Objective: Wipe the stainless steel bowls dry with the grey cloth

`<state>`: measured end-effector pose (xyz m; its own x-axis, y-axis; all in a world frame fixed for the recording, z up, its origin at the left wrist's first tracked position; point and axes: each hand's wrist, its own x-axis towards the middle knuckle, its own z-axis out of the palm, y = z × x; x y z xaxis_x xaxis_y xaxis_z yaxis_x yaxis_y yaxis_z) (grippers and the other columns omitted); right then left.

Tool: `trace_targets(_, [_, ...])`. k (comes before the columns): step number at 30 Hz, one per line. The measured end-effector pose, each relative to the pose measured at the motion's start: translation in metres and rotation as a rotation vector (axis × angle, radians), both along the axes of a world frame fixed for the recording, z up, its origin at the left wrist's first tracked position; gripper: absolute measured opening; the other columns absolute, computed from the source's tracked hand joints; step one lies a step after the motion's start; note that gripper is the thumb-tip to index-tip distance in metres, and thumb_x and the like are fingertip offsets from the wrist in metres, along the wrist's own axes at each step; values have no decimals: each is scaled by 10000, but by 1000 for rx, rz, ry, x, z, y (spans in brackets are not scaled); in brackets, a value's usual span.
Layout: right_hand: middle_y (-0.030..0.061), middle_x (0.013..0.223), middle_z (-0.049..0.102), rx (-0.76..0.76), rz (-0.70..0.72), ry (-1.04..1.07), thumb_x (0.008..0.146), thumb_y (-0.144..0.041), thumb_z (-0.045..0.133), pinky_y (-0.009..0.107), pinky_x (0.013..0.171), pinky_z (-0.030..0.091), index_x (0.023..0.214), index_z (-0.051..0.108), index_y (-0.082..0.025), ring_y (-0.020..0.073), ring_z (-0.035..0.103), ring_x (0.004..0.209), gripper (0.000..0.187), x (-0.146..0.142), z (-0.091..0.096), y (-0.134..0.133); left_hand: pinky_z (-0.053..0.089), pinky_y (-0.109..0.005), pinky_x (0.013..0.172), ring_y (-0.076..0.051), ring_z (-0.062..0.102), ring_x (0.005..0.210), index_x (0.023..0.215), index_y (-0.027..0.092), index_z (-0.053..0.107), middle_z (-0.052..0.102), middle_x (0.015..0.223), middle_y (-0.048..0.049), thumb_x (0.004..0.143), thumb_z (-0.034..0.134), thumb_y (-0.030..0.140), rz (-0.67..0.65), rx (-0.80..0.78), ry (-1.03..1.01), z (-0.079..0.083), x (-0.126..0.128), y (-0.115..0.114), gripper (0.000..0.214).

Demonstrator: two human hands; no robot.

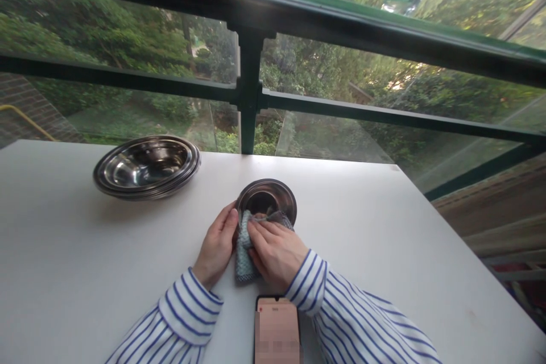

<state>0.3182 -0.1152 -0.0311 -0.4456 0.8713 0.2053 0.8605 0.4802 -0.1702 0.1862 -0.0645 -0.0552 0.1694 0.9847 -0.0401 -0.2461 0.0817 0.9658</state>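
A small steel bowl [273, 193] stands on the white table [63, 250] just beyond my hands. My left hand [218, 245] rests against the bowl's near left rim, fingers curled on it. My right hand [275, 250] is closed on a grey-blue cloth [244, 256], pressing its top edge over the bowl's near rim. The cloth hangs down between both hands onto the table.
A stack of larger steel bowls [147, 166] sits at the back left of the table. A phone [277, 330] lies at the near edge between my striped sleeves. Beyond the table's far edge runs a green railing [249, 96] with glass panes.
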Motion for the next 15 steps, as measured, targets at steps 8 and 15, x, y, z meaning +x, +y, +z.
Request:
trace_targets(8, [150,1091,606,-59,-7,-73,805,-211,441,393,868,408,1134,512,-75,255,529,1013,363,11,10,-3,395,-384,946,-240,543,1066,1070,173,599,643,1093,-72,756,562,405,-8,-56,-38,-2,1,3,392])
trace_targets(15, [168,1237,516,-6,29,12,855,-246,384,375,906,400,1254,402,-27,253,463,1129,455,3,2,0,396,-399,944,-244,533,1075,1061,194,591,636,1091,-63,772,542,416,-24,-42,-21,-5,0,2,368])
